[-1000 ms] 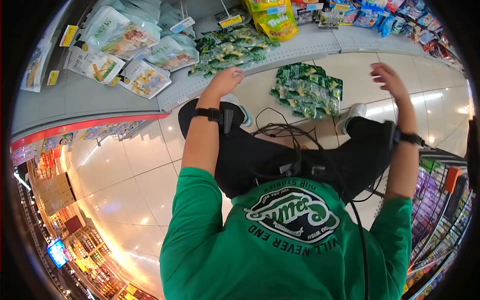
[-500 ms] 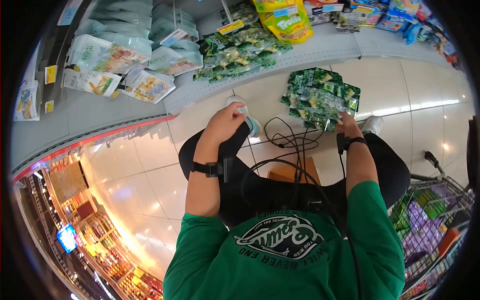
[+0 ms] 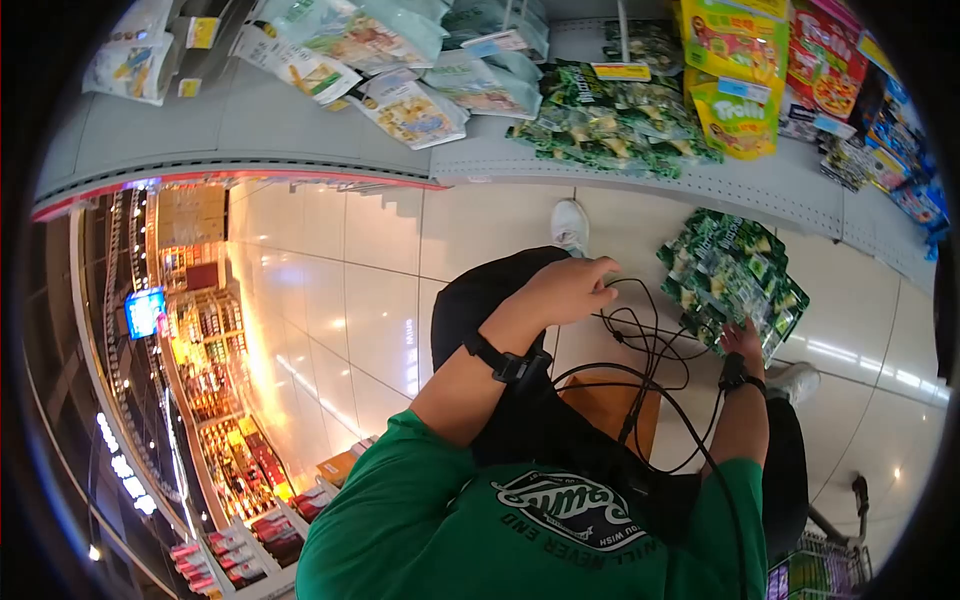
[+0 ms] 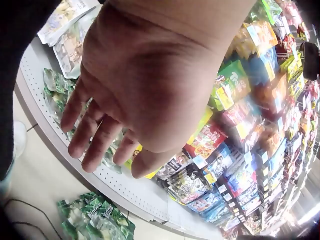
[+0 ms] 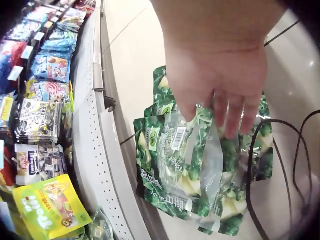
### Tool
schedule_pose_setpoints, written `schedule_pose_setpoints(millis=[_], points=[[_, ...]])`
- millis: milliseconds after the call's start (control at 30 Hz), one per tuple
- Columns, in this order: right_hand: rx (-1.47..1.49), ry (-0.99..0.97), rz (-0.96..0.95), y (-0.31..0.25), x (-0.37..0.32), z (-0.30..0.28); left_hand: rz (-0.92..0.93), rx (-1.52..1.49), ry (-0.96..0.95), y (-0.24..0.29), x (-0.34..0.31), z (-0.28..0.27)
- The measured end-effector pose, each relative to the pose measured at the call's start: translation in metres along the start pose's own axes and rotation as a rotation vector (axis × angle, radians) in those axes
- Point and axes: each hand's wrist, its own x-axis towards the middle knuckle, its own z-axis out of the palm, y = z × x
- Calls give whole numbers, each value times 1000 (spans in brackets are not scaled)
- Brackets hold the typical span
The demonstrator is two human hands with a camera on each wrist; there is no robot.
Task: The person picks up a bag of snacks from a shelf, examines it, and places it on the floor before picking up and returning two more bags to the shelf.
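Right hand [image 3: 741, 338] was nearer — touched green packets [image 3: 728, 262] spread toward its 12 o'clock, grip unclear. Left hand [image 3: 568, 291] hung empty, fingers loose, at their 9 o'clock.

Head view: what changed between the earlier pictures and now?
The right hand has come in from the right of the floor pile of green snack packets and now touches its near part; whether it grips one is unclear. The left hand has drawn back from the shelf edge, holding nothing. The pile and the shelf's green packets appear unmoved.
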Motion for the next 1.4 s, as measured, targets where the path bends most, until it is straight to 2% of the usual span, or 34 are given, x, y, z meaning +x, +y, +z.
schedule_pose_setpoints(millis=[33,67,133,167,233,333,367,433,633,700,767,867,900,967,1000,1067,1100,1200,1367,1400], points=[[161,-15,113,-1,3,3,-4,1,-13,2,0,-1],[155,-27,118,1,6,6,-4,32,-20,6,1,-2],[41,81,-22,-3,-20,28,0,16,-25,7,3,-1],[38,78,-22,-6,-27,33,15,-1,-41,7,3,1],[-391,83,-95,-10,-43,40,17,22,-43,6,4,3],[-510,205,-170,-22,-109,101,25,33,-41,5,6,7],[-513,211,-178,-26,-118,106,27,24,-35,5,6,7],[-441,75,-256,-36,-143,125,51,24,-8,7,5,8],[-501,62,-428,-56,-230,180,131,24,13,12,7,12],[-422,41,-510,-59,-260,200,175,29,34,9,8,16],[-457,21,-548,-58,-291,219,144,29,29,8,10,16],[-638,-158,-703,-45,-359,262,136,24,47,6,11,17],[-643,-154,-717,-38,-385,278,149,23,55,9,10,12],[-584,-307,-825,-24,-426,295,13,-33,-90,15,7,5],[-551,-426,-816,-21,-438,294,14,-40,-90,16,4,6],[-549,-448,-788,-10,-452,293,-16,-713,-259,21,3,8],[-543,-471,-759,-5,-457,294,-13,-716,-261,23,3,11],[-619,-473,-745,6,-449,298,85,-1174,-255,30,-3,14],[-612,-379,-713,11,-436,294,83,-1240,-198,32,-13,6],[-618,-376,-709,12,-434,295,83,-1174,-181,28,-10,9]])
